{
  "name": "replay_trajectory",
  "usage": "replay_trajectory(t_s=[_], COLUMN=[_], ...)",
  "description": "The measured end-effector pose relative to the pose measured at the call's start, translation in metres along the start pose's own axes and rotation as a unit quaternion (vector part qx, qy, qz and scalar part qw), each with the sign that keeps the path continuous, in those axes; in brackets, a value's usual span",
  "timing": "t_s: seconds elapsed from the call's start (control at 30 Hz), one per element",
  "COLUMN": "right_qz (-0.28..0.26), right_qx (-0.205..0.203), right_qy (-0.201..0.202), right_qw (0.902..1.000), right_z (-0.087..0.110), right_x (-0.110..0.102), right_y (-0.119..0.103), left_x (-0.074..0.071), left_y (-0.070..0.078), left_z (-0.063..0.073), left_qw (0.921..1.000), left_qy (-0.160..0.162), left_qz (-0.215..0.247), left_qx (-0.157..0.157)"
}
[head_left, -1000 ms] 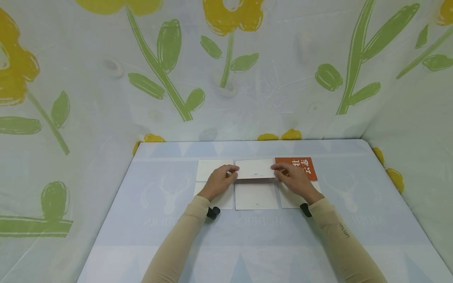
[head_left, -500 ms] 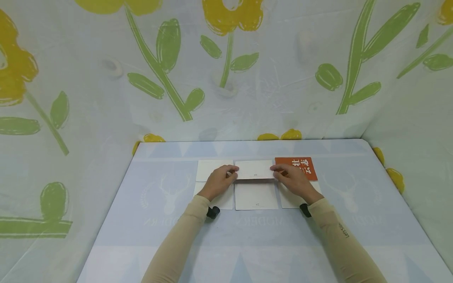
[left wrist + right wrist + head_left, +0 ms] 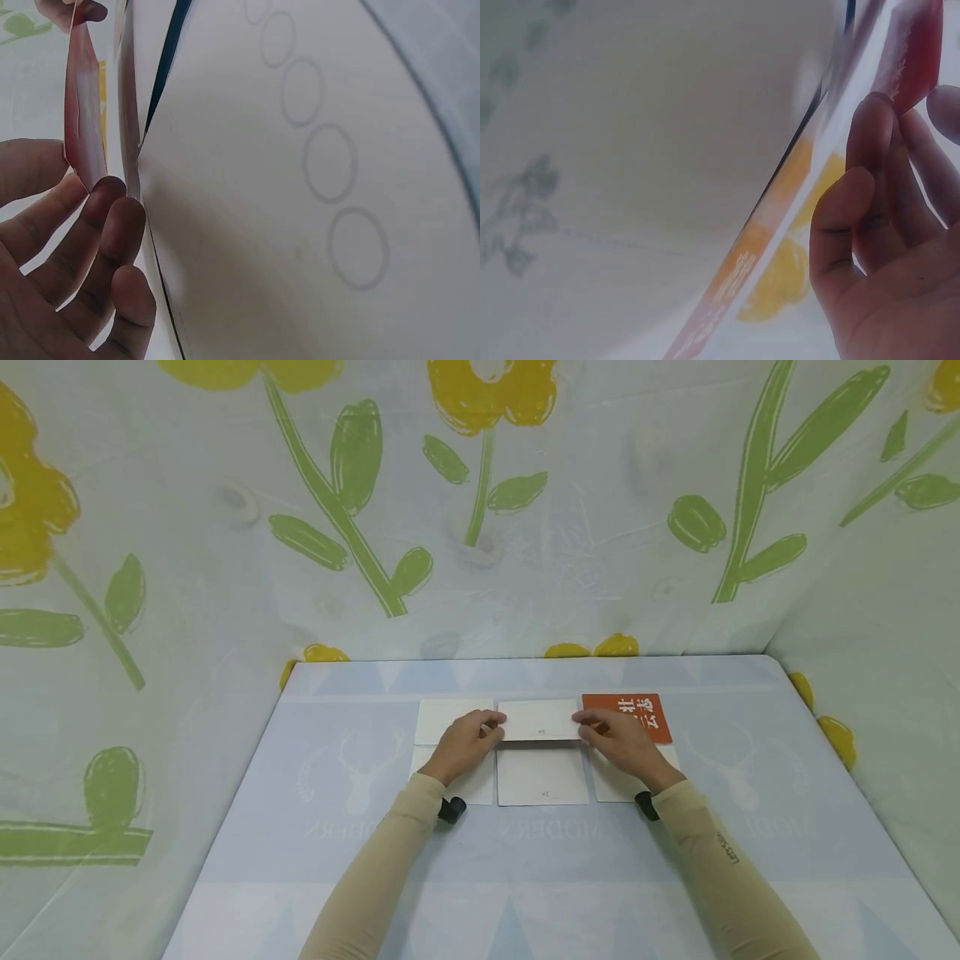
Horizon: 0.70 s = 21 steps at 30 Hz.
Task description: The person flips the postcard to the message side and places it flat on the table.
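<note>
Between both hands a white-faced postcard (image 3: 538, 718) is held up over the middle of the group of cards. My left hand (image 3: 462, 747) pinches its left edge with thumb and fingertips; my right hand (image 3: 624, 747) pinches the right edge likewise. Its underside looks reddish in the left wrist view, where the held postcard (image 3: 84, 112) appears edge-on. Below it lies a white card (image 3: 543, 779) in the front row. A red card (image 3: 649, 713) with white characters lies behind my right hand, partly covered by it. A white card (image 3: 444, 714) lies at the back left.
Two more white cards, at front left (image 3: 475, 783) and front right (image 3: 615, 781), lie partly hidden under my hands and wrists. All rest on a pale blue patterned table (image 3: 510, 860). A flower-printed cloth (image 3: 570, 560) encloses the back and sides.
The held postcard has dipped very slightly and shifted a touch to the left. Both hands keep the same grip, and the cards on the table have not moved.
</note>
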State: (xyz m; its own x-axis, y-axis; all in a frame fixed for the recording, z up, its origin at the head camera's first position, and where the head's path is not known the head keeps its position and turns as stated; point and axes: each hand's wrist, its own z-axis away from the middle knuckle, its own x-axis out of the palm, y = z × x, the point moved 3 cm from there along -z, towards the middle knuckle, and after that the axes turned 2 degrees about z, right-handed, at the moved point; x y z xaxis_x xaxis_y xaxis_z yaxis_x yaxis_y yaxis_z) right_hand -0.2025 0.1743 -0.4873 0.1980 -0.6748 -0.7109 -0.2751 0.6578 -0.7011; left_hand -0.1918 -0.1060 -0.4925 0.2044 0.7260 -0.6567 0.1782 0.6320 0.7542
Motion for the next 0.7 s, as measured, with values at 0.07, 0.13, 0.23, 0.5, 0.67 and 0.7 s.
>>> replay_trajectory(t_s=[0.07, 0.13, 0.23, 0.5, 0.67, 0.7], right_qz=[0.000, 0.003, 0.011, 0.026, 0.029, 0.028], right_qx=[0.001, 0.002, 0.002, 0.010, 0.019, 0.022], right_qy=[-0.002, -0.004, -0.008, -0.017, -0.023, -0.024], right_qw=[1.0000, 1.0000, 0.9999, 0.9995, 0.9991, 0.9991], right_z=[0.0004, 0.0007, 0.0010, 0.0013, 0.0012, 0.0011], right_x=[-0.0001, -0.0002, -0.0003, 0.0006, 0.0013, 0.0014], right_y=[-0.0007, -0.0014, -0.0025, -0.0025, -0.0018, -0.0018], left_x=[0.0005, 0.0006, 0.0002, -0.0009, -0.0014, -0.0015], left_y=[-0.0001, 0.0001, 0.0009, 0.0018, 0.0010, 0.0010], left_z=[-0.0003, -0.0005, -0.0003, -0.0009, -0.0017, -0.0019], left_qw=[1.0000, 1.0000, 0.9999, 0.9998, 0.9994, 0.9993], left_qy=[-0.002, -0.003, -0.003, -0.001, 0.003, 0.004], left_qz=[-0.002, -0.006, -0.008, -0.019, -0.034, -0.037], left_qx=[-0.002, -0.005, -0.008, -0.007, -0.006, -0.005])
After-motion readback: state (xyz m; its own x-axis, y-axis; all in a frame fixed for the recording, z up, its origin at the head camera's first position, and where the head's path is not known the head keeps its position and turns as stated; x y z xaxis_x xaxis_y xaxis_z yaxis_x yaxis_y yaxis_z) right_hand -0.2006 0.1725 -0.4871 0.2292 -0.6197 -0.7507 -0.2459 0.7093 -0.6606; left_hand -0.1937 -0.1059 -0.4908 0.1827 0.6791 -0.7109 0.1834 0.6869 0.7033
